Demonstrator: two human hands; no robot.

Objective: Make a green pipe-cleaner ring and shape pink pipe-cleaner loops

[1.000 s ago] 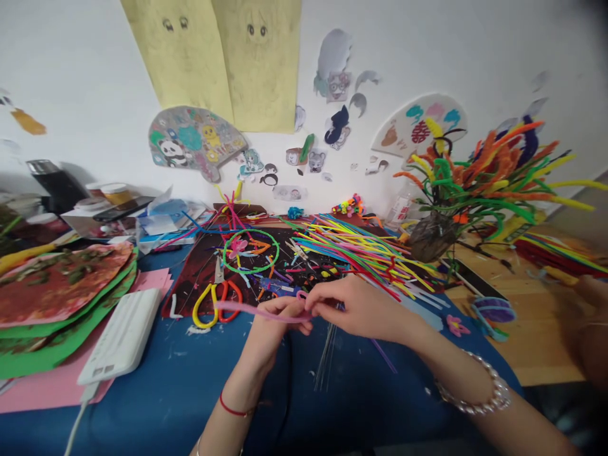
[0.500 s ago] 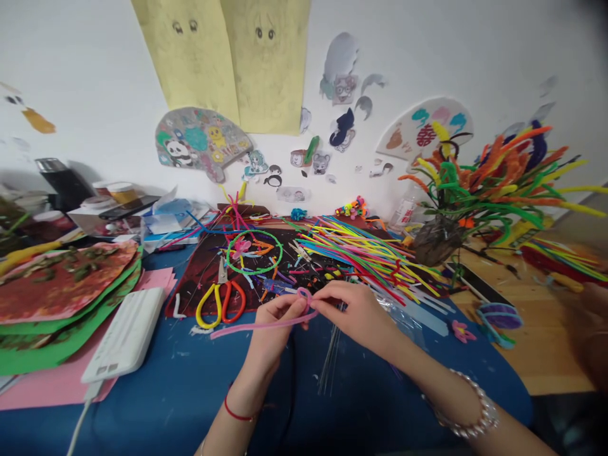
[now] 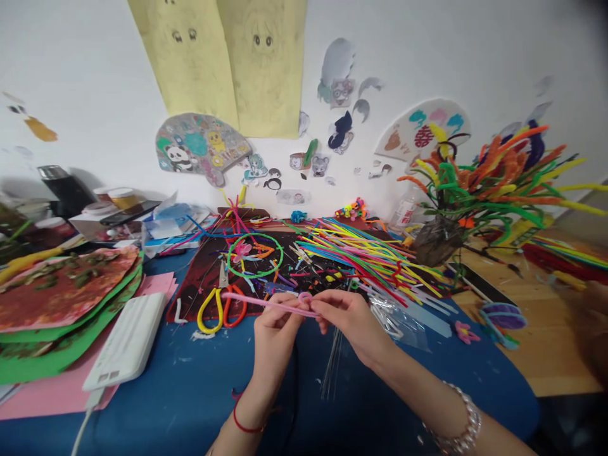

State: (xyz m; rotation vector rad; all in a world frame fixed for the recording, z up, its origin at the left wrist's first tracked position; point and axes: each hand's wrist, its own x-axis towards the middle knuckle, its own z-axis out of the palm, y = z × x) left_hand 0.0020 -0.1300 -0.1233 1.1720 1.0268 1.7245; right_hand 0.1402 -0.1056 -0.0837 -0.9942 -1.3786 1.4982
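Observation:
A pink pipe cleaner [image 3: 259, 302] is pinched between my two hands above the blue table's front part. Near its right end it curls into a small loop, and its long straight end sticks out to the left. My left hand [image 3: 278, 329] grips it just below the loop. With thumb and forefinger, my right hand [image 3: 349, 323] holds it at the loop's right side. Yellow-and-red handled scissors [image 3: 221, 307] lie just left of my left hand. Behind my hands rests a green pipe-cleaner ring [image 3: 281, 256]. Several thin wires [image 3: 331, 367] lie below my right hand.
Many coloured pipe cleaners [image 3: 351, 250] are heaped on a dark mat [image 3: 190, 285]. A white power bank [image 3: 124, 342] with a cable lies left, beside painted leaf-like sheets [image 3: 71, 288]. At right stand a vase of pipe-cleaner stems [image 3: 439, 240] and a pink flower [image 3: 466, 332].
The pipe cleaner's free left end has swung upward, now crossing in front of the scissors' handles. Both hands have turned slightly, still pinching around the loop.

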